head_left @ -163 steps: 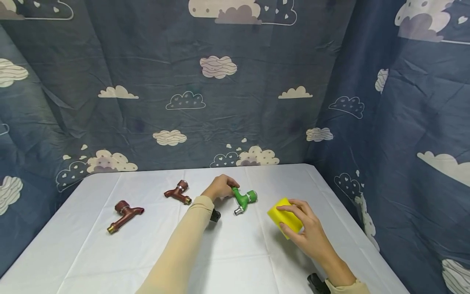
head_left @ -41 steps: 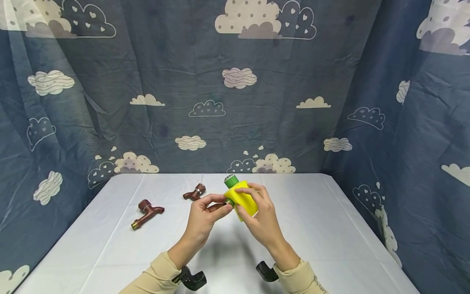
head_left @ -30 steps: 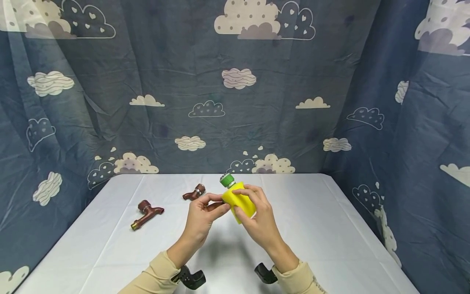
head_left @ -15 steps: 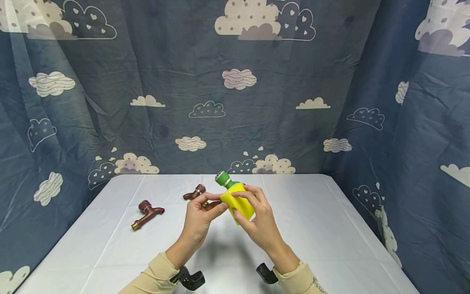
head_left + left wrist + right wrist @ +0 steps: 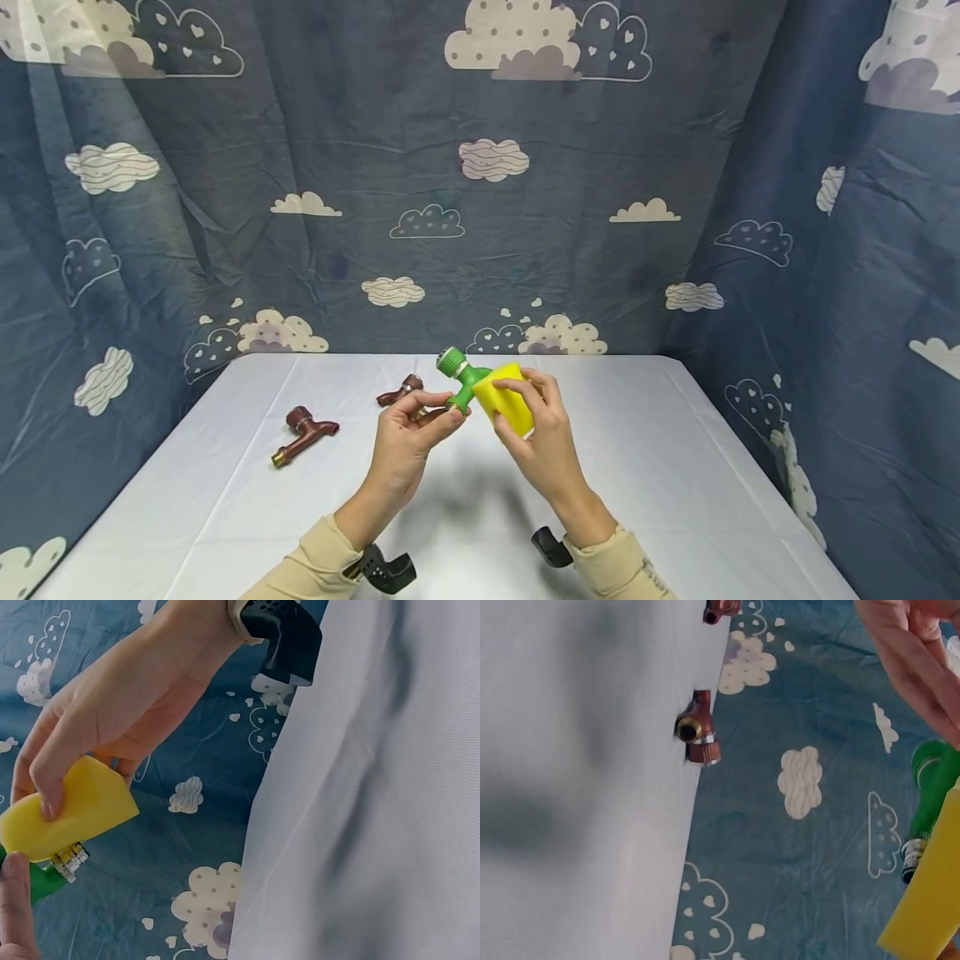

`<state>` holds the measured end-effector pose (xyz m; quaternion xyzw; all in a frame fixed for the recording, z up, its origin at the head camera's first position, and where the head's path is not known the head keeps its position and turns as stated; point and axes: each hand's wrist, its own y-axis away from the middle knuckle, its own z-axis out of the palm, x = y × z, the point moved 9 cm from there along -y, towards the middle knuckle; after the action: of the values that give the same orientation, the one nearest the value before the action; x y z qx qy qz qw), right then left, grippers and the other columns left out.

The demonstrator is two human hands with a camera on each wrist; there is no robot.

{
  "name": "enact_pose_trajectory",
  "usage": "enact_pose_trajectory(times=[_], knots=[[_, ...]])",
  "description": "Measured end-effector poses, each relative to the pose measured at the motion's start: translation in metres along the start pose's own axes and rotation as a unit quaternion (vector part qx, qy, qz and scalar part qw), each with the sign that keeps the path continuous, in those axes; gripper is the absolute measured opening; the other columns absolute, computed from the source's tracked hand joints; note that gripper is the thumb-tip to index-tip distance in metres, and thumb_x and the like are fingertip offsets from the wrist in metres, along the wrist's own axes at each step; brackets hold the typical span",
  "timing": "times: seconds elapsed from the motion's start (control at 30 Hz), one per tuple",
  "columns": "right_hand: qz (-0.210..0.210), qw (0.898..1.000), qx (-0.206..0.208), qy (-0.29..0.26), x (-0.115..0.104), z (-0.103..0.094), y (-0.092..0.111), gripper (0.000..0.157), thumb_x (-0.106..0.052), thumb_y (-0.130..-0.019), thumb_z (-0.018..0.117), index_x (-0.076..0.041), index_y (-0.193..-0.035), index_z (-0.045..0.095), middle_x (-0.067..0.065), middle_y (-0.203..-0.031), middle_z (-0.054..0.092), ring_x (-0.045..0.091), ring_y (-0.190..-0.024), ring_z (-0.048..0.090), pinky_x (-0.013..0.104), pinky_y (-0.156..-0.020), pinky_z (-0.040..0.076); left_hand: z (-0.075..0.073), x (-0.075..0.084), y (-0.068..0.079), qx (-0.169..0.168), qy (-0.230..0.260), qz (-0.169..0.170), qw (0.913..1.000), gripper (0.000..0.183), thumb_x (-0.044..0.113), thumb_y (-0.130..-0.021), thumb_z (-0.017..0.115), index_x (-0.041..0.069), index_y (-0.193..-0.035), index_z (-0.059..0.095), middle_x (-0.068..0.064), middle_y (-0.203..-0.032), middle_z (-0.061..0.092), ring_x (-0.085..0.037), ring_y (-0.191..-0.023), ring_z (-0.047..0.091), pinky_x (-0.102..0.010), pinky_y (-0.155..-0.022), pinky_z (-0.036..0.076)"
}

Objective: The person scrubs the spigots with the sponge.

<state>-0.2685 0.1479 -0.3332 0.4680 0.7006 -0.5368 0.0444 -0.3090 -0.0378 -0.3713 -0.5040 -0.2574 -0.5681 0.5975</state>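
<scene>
My left hand (image 5: 397, 454) pinches a green tap (image 5: 468, 379) by one end between thumb and fingers, up above the table. The tap's ribbed knob points up and left. In the left wrist view its metal threaded end (image 5: 69, 862) sticks out below the sponge. My right hand (image 5: 551, 442) grips a yellow sponge (image 5: 506, 404) between thumb and fingers, its edge against the right side of the tap. In the right wrist view the sponge (image 5: 926, 892) overlaps the green tap (image 5: 934, 791), and the left hand (image 5: 922, 660) shows above them.
Two brown taps lie on the white-covered table (image 5: 637, 500): one nearer tap (image 5: 302, 436) at the left, and one farther tap (image 5: 401, 390) partly behind the left hand. A dark blue cloud-print curtain (image 5: 337, 125) hangs behind and along the sides.
The green tap was lifted from the table and brought to the sponge. Over the last second the sponge has slid right, uncovering more of the tap, whose knob has swung left.
</scene>
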Motion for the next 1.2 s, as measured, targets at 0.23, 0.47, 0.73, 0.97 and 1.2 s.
enact_pose_trajectory(times=[0.23,0.47,0.73,0.97,1.2], knots=[[0.032,0.999,0.008,-0.003,0.005,0.0,-0.004,0.04,-0.005,-0.091,0.079,-0.013,-0.13,0.073,0.02,-0.147,0.054,0.041,-0.134,0.061,0.058,-0.101,0.063,0.0,-0.002,0.004,-0.01,-0.007,-0.013,0.9998,0.032,-0.009,-0.088,0.081,-0.01,-0.118,0.07,-0.004,-0.11,0.076,-0.014,-0.096,0.081,-0.031,-0.092,0.068],[0.057,0.998,0.01,-0.02,0.004,0.003,-0.005,0.04,-0.007,-0.092,0.079,-0.014,-0.131,0.073,0.019,-0.149,0.053,0.042,-0.134,0.061,0.058,-0.1,0.064,-0.003,-0.007,0.005,0.001,-0.029,-0.021,0.9993,0.039,-0.011,-0.086,0.083,-0.016,-0.122,0.068,-0.002,-0.111,0.073,-0.016,-0.098,0.081,-0.031,-0.092,0.068],[0.058,0.998,0.003,-0.035,-0.002,0.009,-0.003,0.039,-0.006,-0.093,0.079,-0.016,-0.13,0.073,0.016,-0.149,0.054,0.039,-0.133,0.061,0.055,-0.101,0.063,-0.004,-0.011,0.005,0.011,-0.05,-0.023,0.9984,0.04,-0.011,-0.084,0.084,-0.016,-0.121,0.07,0.0,-0.108,0.074,-0.015,-0.098,0.081,-0.029,-0.089,0.068],[0.038,0.998,-0.003,-0.049,-0.013,0.013,-0.001,0.039,-0.006,-0.092,0.079,-0.017,-0.129,0.074,0.014,-0.146,0.055,0.035,-0.139,0.058,0.056,-0.107,0.06,-0.003,-0.013,0.002,0.023,-0.055,-0.028,0.9978,0.038,-0.011,-0.085,0.084,-0.016,-0.12,0.07,-0.001,-0.108,0.075,-0.013,-0.096,0.08,-0.028,-0.088,0.068],[0.025,0.998,-0.007,-0.052,-0.017,0.012,0.001,0.039,-0.003,-0.09,0.08,-0.018,-0.126,0.076,0.012,-0.145,0.058,0.033,-0.138,0.058,0.056,-0.111,0.058,-0.003,-0.013,0.001,0.032,-0.053,-0.035,0.9975,0.034,-0.012,-0.084,0.084,-0.016,-0.115,0.071,-0.002,-0.106,0.073,-0.014,-0.094,0.08,-0.028,-0.087,0.068]])
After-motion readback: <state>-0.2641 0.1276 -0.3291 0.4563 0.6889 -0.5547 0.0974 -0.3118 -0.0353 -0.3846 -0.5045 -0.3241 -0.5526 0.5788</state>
